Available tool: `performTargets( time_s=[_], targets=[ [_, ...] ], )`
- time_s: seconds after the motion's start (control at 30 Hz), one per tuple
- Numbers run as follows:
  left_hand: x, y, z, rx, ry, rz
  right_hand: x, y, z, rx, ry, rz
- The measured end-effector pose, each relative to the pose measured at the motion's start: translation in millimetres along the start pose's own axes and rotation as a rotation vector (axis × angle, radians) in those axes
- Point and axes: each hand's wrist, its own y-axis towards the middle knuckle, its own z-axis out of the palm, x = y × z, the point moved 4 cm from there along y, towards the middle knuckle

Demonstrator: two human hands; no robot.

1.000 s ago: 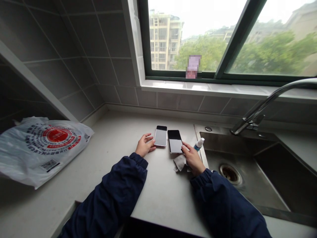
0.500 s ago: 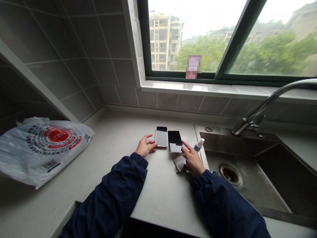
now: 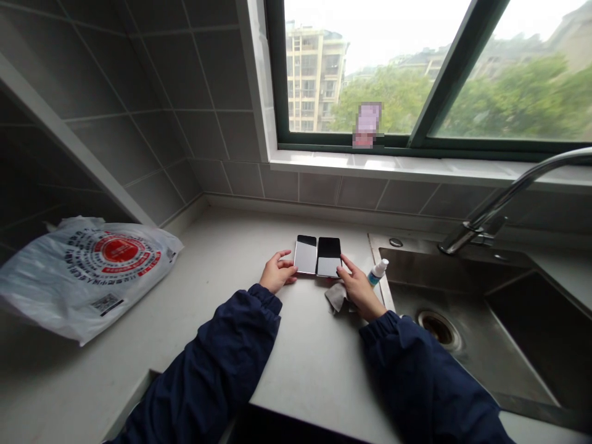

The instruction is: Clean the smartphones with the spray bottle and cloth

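Observation:
Two dark-screened smartphones lie side by side on the counter, almost touching. My left hand (image 3: pixel 277 273) is at the left edge of the left smartphone (image 3: pixel 306 256), its fingers apart and resting against the phone's lower corner. On the other side, my right hand (image 3: pixel 363 291) grips the right smartphone (image 3: pixel 328 248) by its lower right edge, the index finger along the side and the thumb at the screen's corner. Partly under my right hand is a crumpled grey cloth (image 3: pixel 336 298). Just beyond that hand, a small spray bottle (image 3: pixel 379 270) with a white cap leans beside the sink.
A white plastic bag (image 3: pixel 92 277) with red and black print lies on the counter at the left. To the right is a steel sink (image 3: pixel 490 357) with a curved faucet (image 3: pixel 481 216). A window (image 3: pixel 370 68) and its sill (image 3: pixel 333 163) are behind the counter (image 3: pixel 222 246).
The right smartphone has moved up and left against the left one, closing the gap and lining up with it. My right hand moved along with it; the view shifted slightly.

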Motion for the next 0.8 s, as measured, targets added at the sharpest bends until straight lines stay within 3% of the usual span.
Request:
performTargets(
  time_s=[0.13, 0.33, 0.43, 0.8],
  targets=[
    [0.4, 0.5, 0.4, -0.011, -0.006, -0.004, 0.6, 2.9, -0.6, 0.027, -0.171, -0.036],
    [1.4, 2.5, -1.3, -0.021, -0.047, -0.028, 6.4, -2.6, -14.1, -0.121, -0.467, -0.136],
    [1.1, 2.2, -2.7, -0.014, -0.071, -0.030, 9.6, -8.9, -14.2, -0.136, -0.567, -0.186],
    [-2.9, -6.7, -2.5, -0.071, -0.135, -0.009, 11.1, -18.8, -9.9, -0.132, -0.675, -0.280]
  ],
)
